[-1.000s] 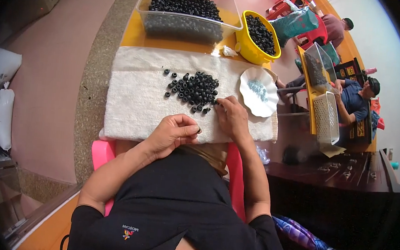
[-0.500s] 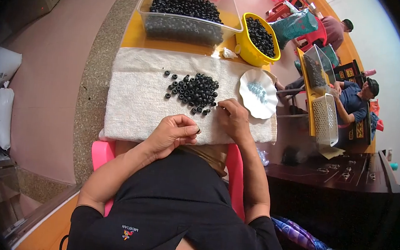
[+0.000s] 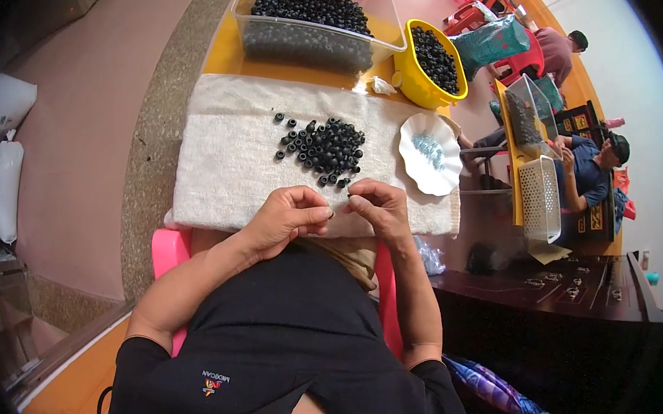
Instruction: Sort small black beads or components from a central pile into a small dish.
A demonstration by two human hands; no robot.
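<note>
Over the near edge of a white towel, my left hand pinches a small dark round piece between thumb and fingertips. My right hand faces it a short way off, its thumb and forefinger pressed together. Something tiny and dark shows at those fingertips, too small to name for sure. Just beyond both hands lies a loose heap of small black ring-like pieces, a few strays at its left. To the right, a white scalloped dish holds small pale bluish bits.
A clear plastic bin of black pieces stands behind the towel, beside a yellow tub of more. Crumpled white tissue lies between. At the right, a co-worker sits by a white perforated basket. A folded umbrella is at lower right.
My right hand has come back from the edge of the heap toward my left hand, fingertips now pinched. My left hand stays nearly in place with its piece.
</note>
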